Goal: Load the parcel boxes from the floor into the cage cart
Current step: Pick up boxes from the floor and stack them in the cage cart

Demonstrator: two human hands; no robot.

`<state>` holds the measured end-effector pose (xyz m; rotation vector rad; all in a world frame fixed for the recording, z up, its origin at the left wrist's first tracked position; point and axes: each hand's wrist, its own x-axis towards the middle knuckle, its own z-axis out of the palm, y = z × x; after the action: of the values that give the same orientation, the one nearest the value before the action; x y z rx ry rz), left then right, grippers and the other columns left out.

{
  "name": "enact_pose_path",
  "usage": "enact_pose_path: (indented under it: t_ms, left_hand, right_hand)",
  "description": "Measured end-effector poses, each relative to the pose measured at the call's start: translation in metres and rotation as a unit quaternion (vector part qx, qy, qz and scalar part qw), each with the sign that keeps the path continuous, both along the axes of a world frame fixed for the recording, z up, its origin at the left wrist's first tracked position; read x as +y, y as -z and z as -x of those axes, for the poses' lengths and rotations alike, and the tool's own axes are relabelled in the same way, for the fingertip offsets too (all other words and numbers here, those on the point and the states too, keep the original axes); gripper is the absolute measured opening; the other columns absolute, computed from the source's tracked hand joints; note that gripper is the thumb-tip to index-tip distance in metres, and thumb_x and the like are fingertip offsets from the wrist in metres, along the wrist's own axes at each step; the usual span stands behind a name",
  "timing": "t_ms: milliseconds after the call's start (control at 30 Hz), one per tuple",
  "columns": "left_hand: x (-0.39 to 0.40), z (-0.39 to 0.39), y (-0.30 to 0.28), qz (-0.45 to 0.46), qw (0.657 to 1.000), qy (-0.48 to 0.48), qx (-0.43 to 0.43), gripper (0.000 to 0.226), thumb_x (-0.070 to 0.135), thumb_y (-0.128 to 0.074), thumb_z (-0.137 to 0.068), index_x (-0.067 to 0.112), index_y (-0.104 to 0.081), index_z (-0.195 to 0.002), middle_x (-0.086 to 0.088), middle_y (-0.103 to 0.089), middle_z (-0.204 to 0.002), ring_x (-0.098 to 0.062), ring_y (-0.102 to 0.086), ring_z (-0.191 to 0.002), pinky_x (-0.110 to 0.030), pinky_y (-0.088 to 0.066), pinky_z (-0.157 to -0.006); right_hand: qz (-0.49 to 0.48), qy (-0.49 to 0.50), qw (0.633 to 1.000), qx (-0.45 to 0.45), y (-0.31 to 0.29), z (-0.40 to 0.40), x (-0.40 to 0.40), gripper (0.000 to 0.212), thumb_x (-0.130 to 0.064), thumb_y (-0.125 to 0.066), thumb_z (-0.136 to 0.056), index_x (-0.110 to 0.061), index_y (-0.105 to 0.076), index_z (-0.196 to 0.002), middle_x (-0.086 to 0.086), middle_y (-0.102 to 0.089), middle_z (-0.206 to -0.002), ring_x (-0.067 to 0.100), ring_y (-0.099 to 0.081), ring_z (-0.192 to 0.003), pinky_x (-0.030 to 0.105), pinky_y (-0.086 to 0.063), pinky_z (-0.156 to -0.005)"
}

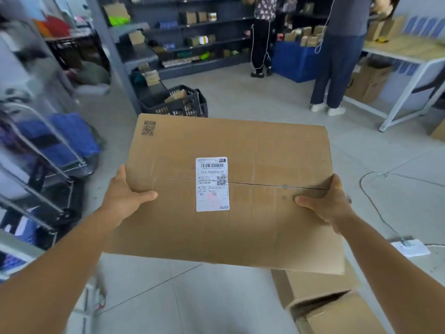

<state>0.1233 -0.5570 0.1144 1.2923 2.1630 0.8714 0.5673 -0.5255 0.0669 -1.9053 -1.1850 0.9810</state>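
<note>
Gripping from both sides, the left hand [125, 196] and the right hand [330, 203] are set wide apart, each clamped on an opposite edge of the parcel box [240, 145], thumbs laid flat over the top face and the other fingers tucked under, out of sight. The box rides in mid-air at the centre of the frame, clear of the floor [240, 92], top face up, with a white shipping label [212, 184] stuck across the centre seam between the two thumbs.

Now, how will it handle? It looks like plain stiff corrugated card, broad and fairly shallow, and the top shows creases and soft dents, so I'd judge the panels give a little under pressure. Weight is hard to call. The surface is dry and matte, so slipping seems unlikely; the worry is more that a wide box like this tips if one side lets go. Holding at the two side edges near the middle, palms under, is the sensible place, and that is just where the hands sit.

Lower right of the frame, more cardboard boxes [337, 307] wait on the floor, one with a flap lifted. Along the left edge, blurred metal bars look like the cage cart [48, 150], though the blur leaves that uncertain. At the upper middle stands a black plastic crate [178, 102], with dark shelving [204, 32] behind and two people standing at the upper right.
</note>
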Motion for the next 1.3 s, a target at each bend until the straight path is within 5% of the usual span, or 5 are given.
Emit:
enact_pose_path:
  t_ms: [267,500,967,1133,1300]
  left_hand:
    - [-0.087,0.068,-0.061,-0.045,0.991,-0.126,0.016,0.107,0.024,-0.085,-0.070,0.018,-0.017,-0.152,-0.008,-0.037,-0.149,-0.032,-0.040,-0.133,-0.045,-0.036,-0.104]
    - [-0.170,0.103,-0.095,-0.080,0.968,-0.236,0.017,0.103,0.025,-0.089,-0.062,0.017,-0.029,-0.145,-0.005,-0.045,-0.140,-0.027,-0.045,-0.127,-0.036,-0.037,-0.097]
    - [-0.399,0.145,-0.139,-0.135,0.858,-0.494,0.050,0.105,0.024,-0.090,-0.059,0.014,-0.031,-0.144,-0.008,-0.048,-0.128,-0.027,-0.049,-0.113,-0.034,-0.038,-0.089]
    - [-0.499,0.165,-0.145,-0.149,0.817,-0.556,0.045,0.105,0.052,-0.084,-0.032,0.023,-0.039,-0.123,-0.005,-0.058,-0.118,-0.030,-0.057,-0.107,-0.046,-0.050,-0.090]
    - [-0.583,0.171,-0.151,-0.176,0.781,-0.597,0.051,0.069,0.040,-0.086,-0.043,0.021,-0.038,-0.089,-0.008,-0.059,-0.094,-0.029,-0.058,-0.083,-0.040,-0.051,-0.068]
  right_hand:
    - [-0.050,-0.139,0.989,0.006,-0.059,0.094,0.036,0.097,-0.042,-0.091,-0.055,-0.030,-0.030,-0.129,0.003,-0.049,-0.129,0.029,-0.053,-0.113,0.052,-0.048,-0.097]
    - [-0.079,-0.251,0.964,0.036,-0.095,0.183,0.045,0.082,-0.028,-0.088,-0.067,-0.025,-0.033,-0.129,0.000,-0.050,-0.127,0.023,-0.052,-0.107,0.036,-0.043,-0.084]
    - [-0.118,-0.498,0.855,0.077,-0.155,0.404,-0.038,0.098,-0.031,-0.090,-0.066,-0.027,-0.027,-0.142,-0.005,-0.047,-0.133,0.024,-0.047,-0.125,0.042,-0.043,-0.099]
    - [-0.135,-0.559,0.813,0.085,-0.175,0.476,-0.101,0.103,-0.050,-0.089,-0.044,-0.034,-0.033,-0.130,-0.005,-0.051,-0.132,0.022,-0.051,-0.121,0.046,-0.045,-0.101]
    - [-0.137,-0.609,0.776,0.091,-0.186,0.540,-0.173,0.117,-0.049,-0.090,-0.045,-0.032,-0.027,-0.141,-0.001,-0.046,-0.142,0.025,-0.048,-0.127,0.049,-0.042,-0.104]
